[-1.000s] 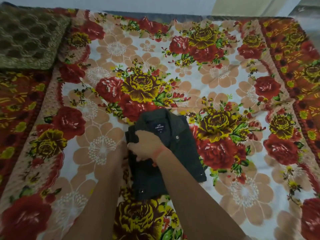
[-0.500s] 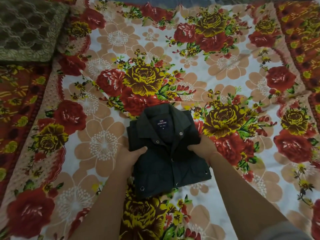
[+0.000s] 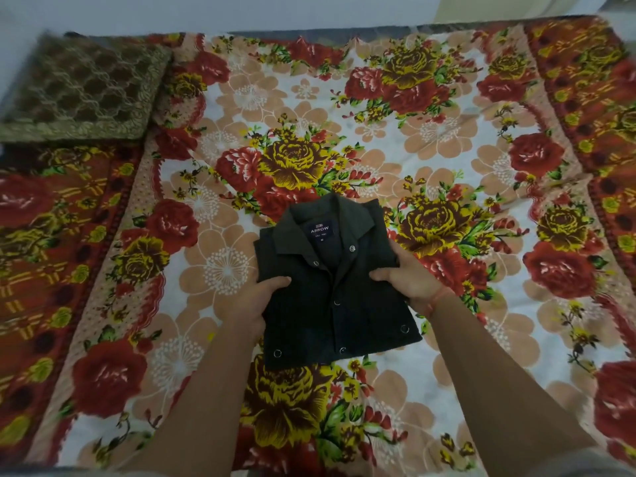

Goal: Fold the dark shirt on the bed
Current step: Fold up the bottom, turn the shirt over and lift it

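Both your hands are clamped on the dark shirt (image 3: 330, 297): left hand (image 3: 256, 301) pinching its left edge with the thumb on top, right hand (image 3: 409, 277) doing the same on the right edge. There's a red thread (image 3: 436, 299) round your right wrist. The shirt's folded into a compact rectangle, collar and label facing up, snaps showing, sitting mid-bed on the floral bedsheet (image 3: 430, 139). A brown patterned cushion (image 3: 82, 89) sits way off at the far left corner.

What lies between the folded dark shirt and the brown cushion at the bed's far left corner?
Only bare floral bedsheet separates the dark shirt from the brown cushion, per the head view.
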